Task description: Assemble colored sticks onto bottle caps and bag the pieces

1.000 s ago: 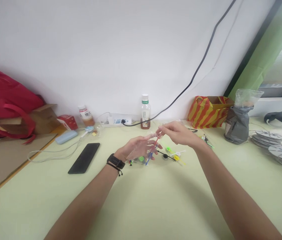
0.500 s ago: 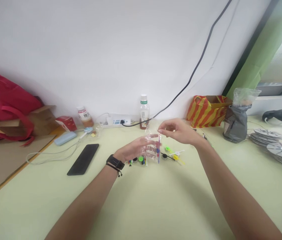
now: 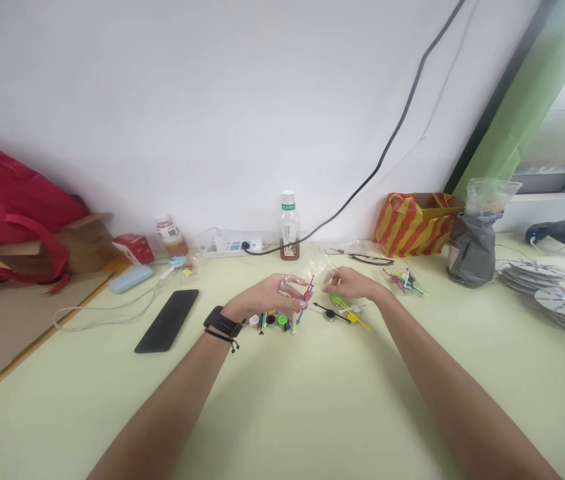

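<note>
My left hand, with a black watch on its wrist, curls its fingers and thumb around a clear plastic bag. Red and blue arrow-shaped pointers show at its fingertips; whether they lie inside the bag or against it, I cannot tell. Fingers pinched, my right hand holds the bag's right side. Below my left hand several small coloured discs and pointers lie in a row. Under my right hand are a black arrow pointer on a disc and a yellow one, beside a white and a green piece.
A filled small bag of coloured pointers lies to the right, near black glasses. A bottle stands by the wall beside a power strip. A phone is at left; stacked grey discs sit far right.
My right hand has come down from above, and the bag is lower and tilted. My left hand's spread fingers have closed around the bag near the red and blue pointers.
</note>
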Available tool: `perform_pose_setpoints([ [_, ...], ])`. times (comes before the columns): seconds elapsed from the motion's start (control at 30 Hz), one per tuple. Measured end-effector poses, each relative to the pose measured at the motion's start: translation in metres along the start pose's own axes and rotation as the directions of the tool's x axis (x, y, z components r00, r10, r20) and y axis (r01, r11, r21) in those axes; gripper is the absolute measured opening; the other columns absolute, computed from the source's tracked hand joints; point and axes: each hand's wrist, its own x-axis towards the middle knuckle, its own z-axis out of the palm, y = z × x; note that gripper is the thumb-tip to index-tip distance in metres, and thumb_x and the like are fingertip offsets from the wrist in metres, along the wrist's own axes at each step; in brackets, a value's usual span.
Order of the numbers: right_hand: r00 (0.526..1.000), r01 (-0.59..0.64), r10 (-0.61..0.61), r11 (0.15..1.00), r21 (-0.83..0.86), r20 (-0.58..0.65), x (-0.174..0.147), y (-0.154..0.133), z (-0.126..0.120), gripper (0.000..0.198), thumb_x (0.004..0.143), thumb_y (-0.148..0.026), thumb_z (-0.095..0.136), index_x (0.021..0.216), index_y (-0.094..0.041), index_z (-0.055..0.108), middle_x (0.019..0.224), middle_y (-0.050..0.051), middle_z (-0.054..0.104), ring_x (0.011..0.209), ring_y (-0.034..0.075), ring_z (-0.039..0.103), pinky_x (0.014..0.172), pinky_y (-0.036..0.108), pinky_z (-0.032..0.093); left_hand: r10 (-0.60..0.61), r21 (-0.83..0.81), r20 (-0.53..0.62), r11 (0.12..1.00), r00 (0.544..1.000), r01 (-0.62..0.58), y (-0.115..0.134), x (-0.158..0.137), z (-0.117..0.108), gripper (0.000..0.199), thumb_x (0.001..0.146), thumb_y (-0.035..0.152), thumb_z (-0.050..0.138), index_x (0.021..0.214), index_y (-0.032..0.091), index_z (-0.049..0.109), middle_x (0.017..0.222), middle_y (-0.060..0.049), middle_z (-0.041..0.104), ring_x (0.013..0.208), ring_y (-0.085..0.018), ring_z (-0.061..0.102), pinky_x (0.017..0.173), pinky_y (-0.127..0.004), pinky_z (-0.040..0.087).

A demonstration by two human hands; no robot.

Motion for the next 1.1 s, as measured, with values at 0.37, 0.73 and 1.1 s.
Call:
perform_pose_setpoints([
  [0.37, 0.962, -0.044, 0.074, 0.992, 0.121, -0.263, -0.007, -0.002, -0.046, 0.012, 0.09, -0.021, 0.062, 0.096, -0.015, 0.07, 0.079, 0.008, 0.077, 0.065, 0.018, 0.073, 0.059, 0.025, 0.056, 0.004, 0.045, -0.054, 0.999, 0.999, -0.001, 0.008, -0.005, -0.004, 0.066, 0.082, 0.052, 0.079, 0.137, 0.02, 0.061, 0.118, -0.015, 0.074, 0.093, -0.025, 0.075, 0.082, -0.037, 0.06],
  [0.73, 0.83, 0.309, -0.073, 0.886, 0.347, -0.553, -0.04, -0.077, -0.078, 0.044, 0.079, -0.059, 0.08, 0.09, -0.018, 0.071, 0.079, 0.009, 0.077, 0.07, 0.022, 0.074, 0.069, 0.036, 0.064, -0.068, 0.098, 0.034, 0.993, 0.997, 0.065, 0.019, -0.016, -0.011, 0.063, 0.083, 0.055, 0.077, 0.135, 0.022, 0.066, 0.117, -0.014, 0.075, 0.093, -0.025, 0.076, 0.077, -0.034, 0.06],
  [1.1, 0.861, 0.322, -0.176, 0.915, 0.244, -0.478, -0.047, -0.101, -0.07, 0.038, 0.084, -0.056, 0.075, 0.086, -0.018, 0.075, 0.069, 0.004, 0.07, 0.059, 0.015, 0.062, 0.057, 0.029, 0.053, -0.016, 0.164, 0.044, 0.986, 0.999, 0.008, 0.022, -0.017, -0.009, 0.056, 0.086, 0.054, 0.073, 0.132, 0.021, 0.07, 0.114, -0.013, 0.076, 0.095, -0.026, 0.075, 0.074, -0.032, 0.058],
])
